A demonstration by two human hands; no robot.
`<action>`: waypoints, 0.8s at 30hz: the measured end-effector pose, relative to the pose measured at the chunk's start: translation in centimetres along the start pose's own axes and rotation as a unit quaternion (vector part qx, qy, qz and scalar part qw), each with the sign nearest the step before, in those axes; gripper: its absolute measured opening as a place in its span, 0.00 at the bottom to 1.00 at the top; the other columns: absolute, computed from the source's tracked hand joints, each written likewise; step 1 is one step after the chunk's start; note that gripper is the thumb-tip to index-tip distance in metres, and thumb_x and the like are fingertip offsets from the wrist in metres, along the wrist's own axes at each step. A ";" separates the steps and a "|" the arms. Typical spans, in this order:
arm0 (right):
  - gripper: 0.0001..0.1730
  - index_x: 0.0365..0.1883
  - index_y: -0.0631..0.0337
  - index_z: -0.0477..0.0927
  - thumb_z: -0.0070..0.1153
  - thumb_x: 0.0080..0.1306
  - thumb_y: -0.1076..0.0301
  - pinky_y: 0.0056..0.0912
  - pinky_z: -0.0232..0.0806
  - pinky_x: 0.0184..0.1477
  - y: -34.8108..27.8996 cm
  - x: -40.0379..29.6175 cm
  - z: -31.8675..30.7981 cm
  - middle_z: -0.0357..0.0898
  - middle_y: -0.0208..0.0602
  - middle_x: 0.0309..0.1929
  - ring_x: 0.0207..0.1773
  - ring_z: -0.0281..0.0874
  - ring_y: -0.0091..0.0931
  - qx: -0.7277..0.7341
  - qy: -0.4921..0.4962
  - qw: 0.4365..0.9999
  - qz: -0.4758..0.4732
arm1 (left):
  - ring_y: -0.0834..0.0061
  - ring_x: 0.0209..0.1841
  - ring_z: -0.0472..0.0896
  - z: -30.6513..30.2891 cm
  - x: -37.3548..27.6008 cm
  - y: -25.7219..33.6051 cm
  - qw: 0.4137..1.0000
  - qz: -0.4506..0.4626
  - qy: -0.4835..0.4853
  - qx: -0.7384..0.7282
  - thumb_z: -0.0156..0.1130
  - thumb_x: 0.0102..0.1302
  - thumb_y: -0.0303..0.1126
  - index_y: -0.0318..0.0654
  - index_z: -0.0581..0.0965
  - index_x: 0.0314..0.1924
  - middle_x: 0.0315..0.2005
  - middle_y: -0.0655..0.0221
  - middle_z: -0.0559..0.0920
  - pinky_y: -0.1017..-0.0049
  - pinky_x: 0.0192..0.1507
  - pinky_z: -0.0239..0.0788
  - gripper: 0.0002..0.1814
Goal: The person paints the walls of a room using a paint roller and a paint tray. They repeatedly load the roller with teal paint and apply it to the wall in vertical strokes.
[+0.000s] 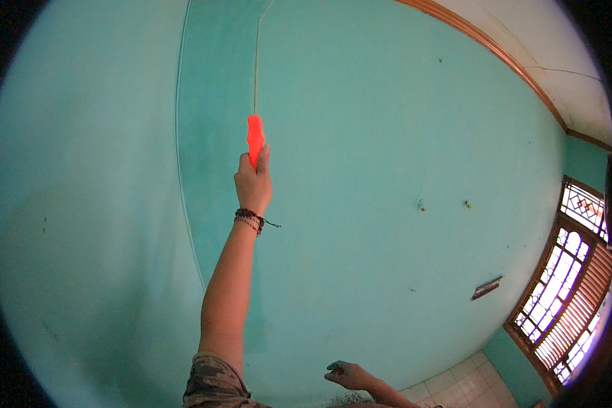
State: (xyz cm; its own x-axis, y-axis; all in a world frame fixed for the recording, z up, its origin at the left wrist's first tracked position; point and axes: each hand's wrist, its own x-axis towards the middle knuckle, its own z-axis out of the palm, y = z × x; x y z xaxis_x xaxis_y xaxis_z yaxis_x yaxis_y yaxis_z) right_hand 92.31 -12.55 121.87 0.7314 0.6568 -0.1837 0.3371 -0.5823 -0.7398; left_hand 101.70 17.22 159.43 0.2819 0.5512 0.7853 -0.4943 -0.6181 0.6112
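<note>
My left hand [254, 178] is raised against the green wall [347, 168], closed around the lower end of a bright orange handle [255, 135]. From the handle a thin metal rod [256, 76] runs up and bends right near the top edge; it looks like a paint roller frame, but its far end is out of view. Darker green paint shows on the wall left of the rod. Cord bracelets [250, 219] circle the left wrist. Low in the picture, my right hand [351, 375] holds nothing, its fingers loosely curled and apart.
A thin raised line [177, 117] runs down the wall at left. Two small fittings [422, 206] [467, 204] and a narrow dark plate [487, 288] are on the wall. At right are a barred window [553, 285], brown ceiling trim [484, 38] and floor tiles [472, 382].
</note>
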 end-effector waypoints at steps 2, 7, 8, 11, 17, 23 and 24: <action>0.33 0.52 0.64 0.72 0.54 0.62 0.44 0.34 0.68 0.50 0.1 0.2 0.1 0.78 0.46 0.46 0.48 0.77 0.34 0.001 0.000 1.000 0.007 | 0.58 0.22 0.78 0.1 0.0 0.0 1.000 0.005 0.000 0.005 0.47 0.66 0.58 0.33 0.72 0.35 0.18 0.57 0.77 0.64 0.26 0.67 0.29; 0.32 0.52 0.65 0.72 0.54 0.62 0.44 0.34 0.68 0.49 -0.6 0.2 -0.5 0.79 0.45 0.45 0.46 0.77 0.34 0.008 -0.002 1.000 -0.006 | 0.71 0.15 0.74 0.8 0.5 -1.4 1.000 0.021 0.012 0.002 0.50 0.65 0.57 0.35 0.72 0.37 0.14 0.66 0.73 0.71 0.16 0.65 0.27; 0.33 0.52 0.65 0.72 0.54 0.62 0.44 0.34 0.68 0.49 -0.8 0.2 -0.5 0.79 0.45 0.44 0.46 0.77 0.34 0.014 -0.006 1.000 -0.004 | 0.78 0.11 0.72 0.9 0.7 -1.8 0.999 0.031 0.019 0.002 0.51 0.64 0.57 0.36 0.72 0.38 0.12 0.71 0.71 0.75 0.10 0.65 0.27; 0.33 0.53 0.65 0.72 0.53 0.62 0.44 0.34 0.68 0.50 0.1 0.1 -0.4 0.79 0.46 0.44 0.47 0.77 0.34 0.012 0.005 1.000 -0.005 | 0.56 0.23 0.78 1.0 -0.2 0.0 1.000 -0.013 -0.010 0.011 0.47 0.66 0.57 0.33 0.71 0.35 0.19 0.56 0.78 0.63 0.26 0.67 0.28; 0.34 0.53 0.65 0.72 0.53 0.62 0.43 0.35 0.68 0.50 -0.2 -0.1 -0.1 0.79 0.46 0.44 0.47 0.77 0.35 -0.007 0.001 1.000 0.013 | 0.56 0.23 0.78 0.6 -0.2 0.7 1.000 -0.014 -0.013 0.018 0.47 0.66 0.57 0.34 0.71 0.35 0.18 0.56 0.77 0.62 0.26 0.67 0.28; 0.34 0.53 0.66 0.71 0.51 0.62 0.43 0.39 0.68 0.52 0.1 -0.3 -0.1 0.79 0.49 0.44 0.49 0.77 0.40 0.002 0.013 1.000 -0.003 | 0.55 0.24 0.78 1.3 -0.5 1.1 1.000 0.003 -0.011 0.021 0.46 0.66 0.58 0.33 0.71 0.35 0.19 0.56 0.77 0.61 0.27 0.68 0.29; 0.34 0.53 0.66 0.71 0.52 0.62 0.43 0.37 0.68 0.51 0.1 -0.3 -0.2 0.79 0.48 0.45 0.49 0.77 0.39 0.003 0.010 1.000 -0.001 | 0.55 0.24 0.78 1.4 -0.5 1.1 1.000 0.003 -0.011 0.023 0.46 0.66 0.58 0.33 0.71 0.35 0.19 0.56 0.77 0.61 0.28 0.68 0.29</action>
State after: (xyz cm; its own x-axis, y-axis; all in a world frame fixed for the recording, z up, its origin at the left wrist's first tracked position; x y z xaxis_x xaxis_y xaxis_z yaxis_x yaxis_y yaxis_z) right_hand 92.26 -12.91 121.95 0.7422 0.6482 -0.1704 0.3347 -0.5787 -0.7437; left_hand 102.16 15.49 159.86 0.2984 0.5351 0.7903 -0.4574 -0.6466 0.6105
